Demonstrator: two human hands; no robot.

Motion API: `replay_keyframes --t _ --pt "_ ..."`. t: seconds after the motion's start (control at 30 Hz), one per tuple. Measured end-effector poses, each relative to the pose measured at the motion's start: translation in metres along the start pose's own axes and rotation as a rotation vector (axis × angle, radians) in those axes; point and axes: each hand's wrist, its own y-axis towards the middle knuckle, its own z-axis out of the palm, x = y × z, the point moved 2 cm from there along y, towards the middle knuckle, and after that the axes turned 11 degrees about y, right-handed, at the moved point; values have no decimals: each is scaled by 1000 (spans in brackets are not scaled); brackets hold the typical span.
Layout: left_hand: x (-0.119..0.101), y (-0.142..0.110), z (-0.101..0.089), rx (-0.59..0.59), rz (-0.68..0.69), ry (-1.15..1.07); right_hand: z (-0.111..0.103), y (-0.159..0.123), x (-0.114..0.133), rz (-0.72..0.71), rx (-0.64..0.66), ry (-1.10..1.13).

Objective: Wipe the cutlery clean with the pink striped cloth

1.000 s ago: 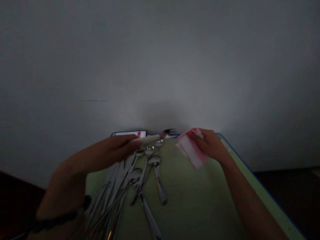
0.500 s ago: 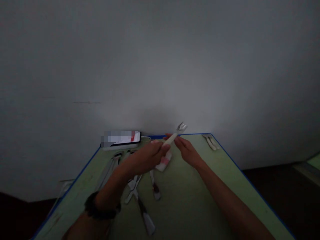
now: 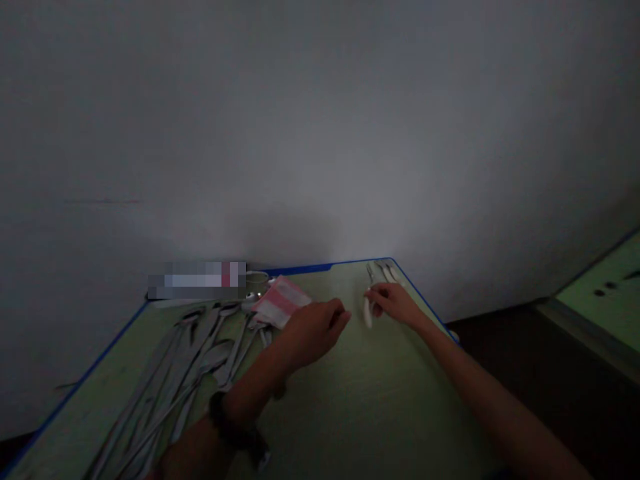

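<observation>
My right hand pinches the pale handle of a fork, its tines pointing toward the far edge of the table. Just right of that fork lie other pale-handled forks. My left hand hovers over the middle of the table, fingers curled in and nothing visible in them. Behind it lies a pink-and-white cloth, partly covered by the hand. Left of my forearm, several long metal spoons and other cutlery lie in a loose pile, partly hidden by the arm.
A tablet-like device with a white cable stands at the far left against the grey wall. The pale green table has a blue edge. Another green surface shows at the right.
The fork has passed from my left hand into my right, which has carried it toward the forks at the far right. My left hand has let go and come down nearer. The view has turned right.
</observation>
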Motion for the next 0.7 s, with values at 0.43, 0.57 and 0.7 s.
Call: replay_keyframes --t 0.43,0.57,0.7 --pt "-11 50 69 86 -48 173 1 20 -16 145 -182 -739" --pt "-6 54 93 145 -90 166 11 2 -22 113 -175 -859" --pt "-4 55 101 217 -98 152 17 6 -23 122 -236 -916"
